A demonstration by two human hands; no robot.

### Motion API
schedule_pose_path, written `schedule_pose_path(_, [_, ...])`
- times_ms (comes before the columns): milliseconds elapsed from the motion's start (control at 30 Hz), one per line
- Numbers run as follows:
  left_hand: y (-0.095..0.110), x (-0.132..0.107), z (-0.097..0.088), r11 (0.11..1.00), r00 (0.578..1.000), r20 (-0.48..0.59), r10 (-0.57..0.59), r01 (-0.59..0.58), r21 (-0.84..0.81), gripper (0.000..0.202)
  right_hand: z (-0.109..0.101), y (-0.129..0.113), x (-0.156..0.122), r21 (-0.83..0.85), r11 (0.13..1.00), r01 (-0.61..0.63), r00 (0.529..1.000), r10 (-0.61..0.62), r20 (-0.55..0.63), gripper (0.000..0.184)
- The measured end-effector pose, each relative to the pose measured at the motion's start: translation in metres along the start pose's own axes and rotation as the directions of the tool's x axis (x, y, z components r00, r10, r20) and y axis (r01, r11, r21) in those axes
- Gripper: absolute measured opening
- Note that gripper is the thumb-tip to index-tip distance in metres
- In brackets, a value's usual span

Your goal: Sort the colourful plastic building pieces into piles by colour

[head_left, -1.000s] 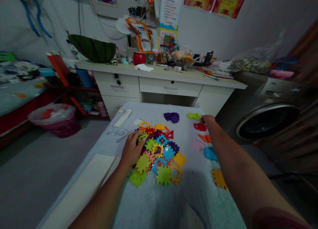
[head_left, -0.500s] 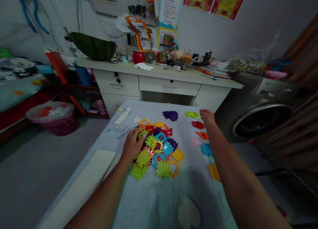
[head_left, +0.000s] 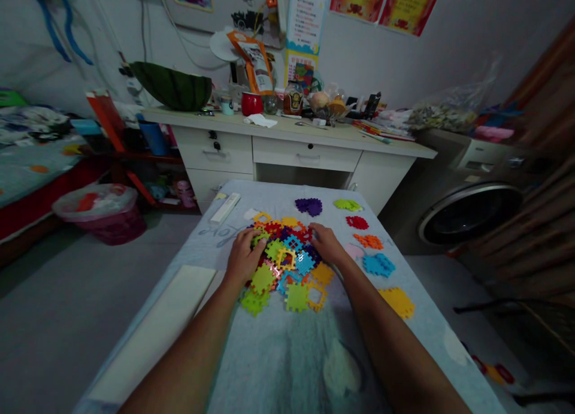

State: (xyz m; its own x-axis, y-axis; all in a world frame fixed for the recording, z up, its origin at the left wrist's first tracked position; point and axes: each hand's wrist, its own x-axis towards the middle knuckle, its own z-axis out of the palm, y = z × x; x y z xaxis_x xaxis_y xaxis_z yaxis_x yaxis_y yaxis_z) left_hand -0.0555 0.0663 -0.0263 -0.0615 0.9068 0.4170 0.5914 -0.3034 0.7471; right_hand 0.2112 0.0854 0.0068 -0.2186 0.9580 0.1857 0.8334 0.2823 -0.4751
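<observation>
A heap of coloured interlocking plastic tiles [head_left: 287, 264] lies in the middle of a cloth-covered table [head_left: 287, 354]. My left hand [head_left: 244, 259] rests on the heap's left side, fingers curled over a green tile. My right hand [head_left: 326, 245] lies on the heap's right side, fingers bent down onto the tiles. Along the table's right side sit separate sorted piles: purple [head_left: 309, 206], light green [head_left: 347, 205], red [head_left: 357, 222], orange [head_left: 369, 241], blue [head_left: 378, 264] and yellow [head_left: 398, 301].
A white remote [head_left: 225, 207] lies at the table's far left and a white slab [head_left: 153, 336] along its left edge. Beyond stand a cluttered white desk [head_left: 287, 144], a washing machine [head_left: 471, 216] to the right, and a pink bin [head_left: 101, 213] to the left.
My right hand has drawn back from the red pile at the far right and come down on the right side of the central heap. My left hand has stayed on the heap.
</observation>
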Motion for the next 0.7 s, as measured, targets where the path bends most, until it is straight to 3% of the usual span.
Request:
schedule_pose_path(133, [0.002, 0.000, -0.001, 1.000, 1.000, 0.001, -0.008, 0.008, -0.005, 0.033, 0.001, 0.004, 0.000, -0.080, 0.996, -0.027, 0.998, 0.032, 0.058, 0.044])
schedule_pose_path(467, [-0.002, 0.000, 0.000, 1.000, 1.000, 0.006, 0.000, 0.000, 0.004, 0.033, -0.015, 0.013, -0.007, -0.082, 0.996, 0.040, 0.997, -0.035, 0.063, 0.014])
schedule_pose_path(567, [-0.003, 0.000, 0.001, 1.000, 1.000, 0.012, 0.005, -0.005, 0.007, 0.034, -0.019, 0.017, -0.009, -0.029, 0.999, -0.029, 0.999, 0.030, 0.043, 0.018])
schedule_pose_path(700, [-0.004, 0.000, 0.001, 1.000, 1.000, 0.004, 0.002, -0.002, 0.007, 0.033, -0.020, 0.024, -0.010, -0.045, 0.983, -0.179, 0.982, 0.175, -0.072, 0.020])
